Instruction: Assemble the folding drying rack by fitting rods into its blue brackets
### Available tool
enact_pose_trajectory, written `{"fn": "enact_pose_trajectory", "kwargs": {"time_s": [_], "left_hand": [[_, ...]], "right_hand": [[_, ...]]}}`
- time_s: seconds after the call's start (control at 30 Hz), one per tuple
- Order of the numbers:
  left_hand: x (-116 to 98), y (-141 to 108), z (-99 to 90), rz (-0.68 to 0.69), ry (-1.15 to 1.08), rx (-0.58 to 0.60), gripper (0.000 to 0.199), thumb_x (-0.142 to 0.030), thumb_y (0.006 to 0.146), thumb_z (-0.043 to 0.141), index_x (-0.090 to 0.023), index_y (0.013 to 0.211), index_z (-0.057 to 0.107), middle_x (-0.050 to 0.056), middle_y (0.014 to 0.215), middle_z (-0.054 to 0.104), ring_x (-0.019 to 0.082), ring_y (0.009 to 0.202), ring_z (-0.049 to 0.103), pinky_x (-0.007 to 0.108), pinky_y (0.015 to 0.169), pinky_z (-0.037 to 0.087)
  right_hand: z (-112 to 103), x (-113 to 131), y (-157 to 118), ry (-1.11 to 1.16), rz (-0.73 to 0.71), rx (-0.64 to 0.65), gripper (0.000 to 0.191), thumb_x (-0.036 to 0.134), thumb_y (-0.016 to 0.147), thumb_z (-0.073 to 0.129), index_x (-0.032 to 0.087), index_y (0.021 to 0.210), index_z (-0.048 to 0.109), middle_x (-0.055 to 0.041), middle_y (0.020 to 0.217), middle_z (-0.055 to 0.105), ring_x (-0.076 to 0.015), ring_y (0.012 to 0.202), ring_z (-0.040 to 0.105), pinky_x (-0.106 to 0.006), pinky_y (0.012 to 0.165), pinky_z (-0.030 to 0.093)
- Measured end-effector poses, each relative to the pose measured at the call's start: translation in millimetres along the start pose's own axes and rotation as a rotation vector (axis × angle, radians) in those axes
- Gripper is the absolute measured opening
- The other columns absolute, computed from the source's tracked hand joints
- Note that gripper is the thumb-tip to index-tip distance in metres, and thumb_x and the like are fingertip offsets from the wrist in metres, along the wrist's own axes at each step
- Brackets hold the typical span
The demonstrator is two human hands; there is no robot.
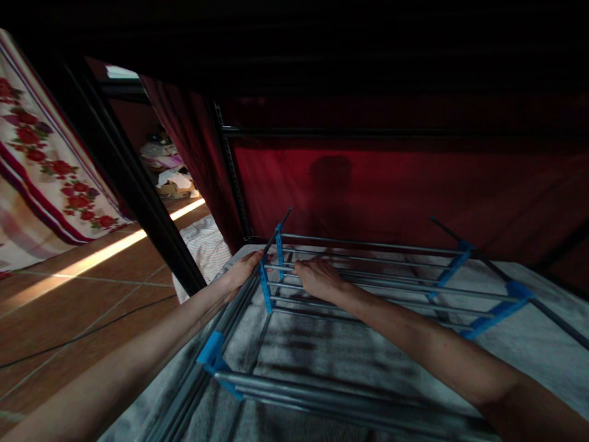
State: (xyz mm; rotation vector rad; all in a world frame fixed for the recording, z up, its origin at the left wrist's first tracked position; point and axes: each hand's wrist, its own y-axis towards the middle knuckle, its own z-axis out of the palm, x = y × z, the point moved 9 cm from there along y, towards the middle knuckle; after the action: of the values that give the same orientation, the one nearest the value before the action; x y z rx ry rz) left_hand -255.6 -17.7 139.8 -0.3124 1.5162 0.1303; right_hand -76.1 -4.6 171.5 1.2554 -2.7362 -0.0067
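A rack of grey metal tubes (322, 393) with blue plastic joints (211, 351) lies on a grey blanket. My left hand (243, 270) is at the rack's far left side, its fingers round the long side tube beside a blue joint (265, 285). Just to the right, my right hand (317, 277) is closed on a thin cross bar whose end runs toward that joint. More blue joints (501, 307) hold the bars at the right. The fingertips of both hands are partly hidden.
The grey blanket (294, 350) lies inside a black metal frame (133, 166). Behind is a red panel (391, 184), with a dark red curtain (197, 147) beside it. A flowered cloth (59, 172) hangs at left above the tiled floor (101, 301), where a cable runs.
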Motion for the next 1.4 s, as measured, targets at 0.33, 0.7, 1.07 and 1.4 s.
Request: {"fn": "enact_pose_trajectory", "kwargs": {"time_s": [0.33, 0.7, 1.07, 1.4], "left_hand": [[0.7, 0.6, -1.3, -0.007, -0.003, -0.006, 0.022, -0.037, 0.093, 0.061, -0.016, 0.093, 0.069, 0.004, 0.081, 0.071, 0.017, 0.074, 0.069, 0.025, 0.07, 0.057], [0.7, -0.7, 0.8, -0.018, 0.002, 0.002, 0.022, -0.035, 0.094, 0.058, -0.016, 0.09, 0.068, 0.003, 0.074, 0.069, 0.016, 0.07, 0.068, 0.024, 0.065, 0.056], [-2.1, -0.6, 3.4, -0.013, -0.009, 0.0, 0.021, -0.034, 0.093, 0.059, -0.016, 0.087, 0.067, 0.003, 0.074, 0.069, 0.017, 0.066, 0.068, 0.025, 0.061, 0.055], [-2.9, -1.7, 2.3, 0.021, 0.008, 0.0, 0.026, -0.042, 0.085, 0.067, -0.016, 0.09, 0.068, 0.003, 0.076, 0.069, 0.018, 0.07, 0.067, 0.026, 0.065, 0.054]], "right_hand": [[-0.4, -1.8, 1.9, 0.008, -0.045, -0.008, 0.035, 0.03, 0.105, 0.036, 0.021, 0.124, 0.064, -0.0112, 0.117, 0.074, -0.0243, 0.11, 0.07, -0.03, 0.086, 0.05], [-1.5, -0.1, 1.5, -0.031, -0.057, -0.07, 0.036, 0.042, 0.105, 0.038, 0.023, 0.13, 0.055, -0.0096, 0.113, 0.075, -0.0268, 0.1, 0.072, -0.033, 0.079, 0.051], [-0.2, 1.6, 0.2, -0.052, -0.098, -0.081, 0.03, 0.039, 0.107, 0.035, 0.024, 0.123, 0.056, -0.0076, 0.113, 0.075, -0.0249, 0.101, 0.072, -0.029, 0.073, 0.049], [-0.6, 3.2, 0.3, -0.06, -0.087, -0.048, 0.035, 0.04, 0.108, 0.033, 0.023, 0.123, 0.059, -0.0098, 0.113, 0.075, -0.0256, 0.105, 0.071, -0.031, 0.08, 0.05]]}}
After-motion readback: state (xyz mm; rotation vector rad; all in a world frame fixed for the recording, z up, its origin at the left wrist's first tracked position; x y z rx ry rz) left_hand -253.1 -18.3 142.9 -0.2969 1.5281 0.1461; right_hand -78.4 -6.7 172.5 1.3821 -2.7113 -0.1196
